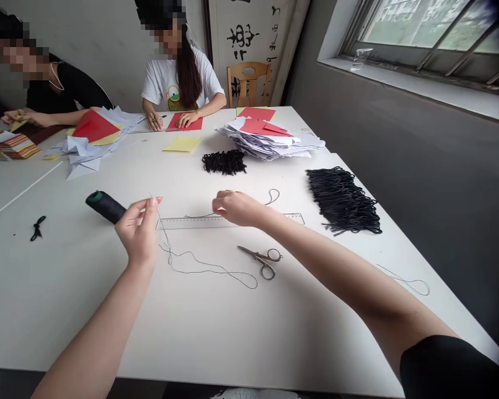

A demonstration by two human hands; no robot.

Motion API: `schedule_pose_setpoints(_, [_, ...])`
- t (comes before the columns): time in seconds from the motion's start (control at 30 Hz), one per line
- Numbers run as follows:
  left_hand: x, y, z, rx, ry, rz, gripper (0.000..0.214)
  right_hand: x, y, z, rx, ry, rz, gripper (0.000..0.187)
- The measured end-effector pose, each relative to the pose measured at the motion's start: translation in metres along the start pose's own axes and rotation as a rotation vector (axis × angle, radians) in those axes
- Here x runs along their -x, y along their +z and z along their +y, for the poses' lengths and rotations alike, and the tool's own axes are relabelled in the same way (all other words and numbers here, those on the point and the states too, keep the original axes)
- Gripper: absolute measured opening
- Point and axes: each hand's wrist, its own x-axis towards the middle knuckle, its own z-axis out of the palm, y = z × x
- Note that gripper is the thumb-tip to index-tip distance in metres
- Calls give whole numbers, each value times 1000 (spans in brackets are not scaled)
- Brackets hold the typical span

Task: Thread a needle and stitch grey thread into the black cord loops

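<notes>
Pinching thread point(191, 272), left hand point(139, 230); cup point(361, 59) on sill point(399, 78)

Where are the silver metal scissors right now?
In the head view, the silver metal scissors lie just right of centre on the white table, nearer the wearer than the clear flat ruler and the bare right hand.

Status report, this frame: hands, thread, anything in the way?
Left hand pinching thin dark thread. Right hand at transparent straight ruler, grip unclear. Silver metal scissors beside thread's slack loop, no contact visible.
</notes>
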Motion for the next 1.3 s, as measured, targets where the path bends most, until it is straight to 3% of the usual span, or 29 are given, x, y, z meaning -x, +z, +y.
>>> schedule_pose_setpoints(0.13, [-7, -4, -18, 146, -188, -75, 23, -25, 13, -15, 14, -13, -33, 21])
schedule_pose_setpoints(0.37, [-9, -4, -21, 374, -538, -165, 30, -24, 31, -7, -37, 46, -41, 28])
schedule_pose_setpoints(0.53, [16, 12, -14, 454, -843, -270, 20, -9, 18, 0, -265, 100, -21, 15])
schedule_pose_setpoints(0.63, [39, 27, -8, 480, -982, -356, 15, 13, 2, -5, -521, 162, -32, 13])
schedule_pose_setpoints(0.77, [61, 44, -3, 551, -998, -498, 14, 51, -8, -21, -856, 248, 22, 11])
schedule_pose_setpoints(0.93, [69, 60, -4, 587, -953, -663, 19, 85, 6, -31, -769, 277, 139, 14])
schedule_pose_setpoints(1.3, [66, 65, -18, 741, -929, -674, 25, 93, 33, -35, -781, 223, 150, 11])
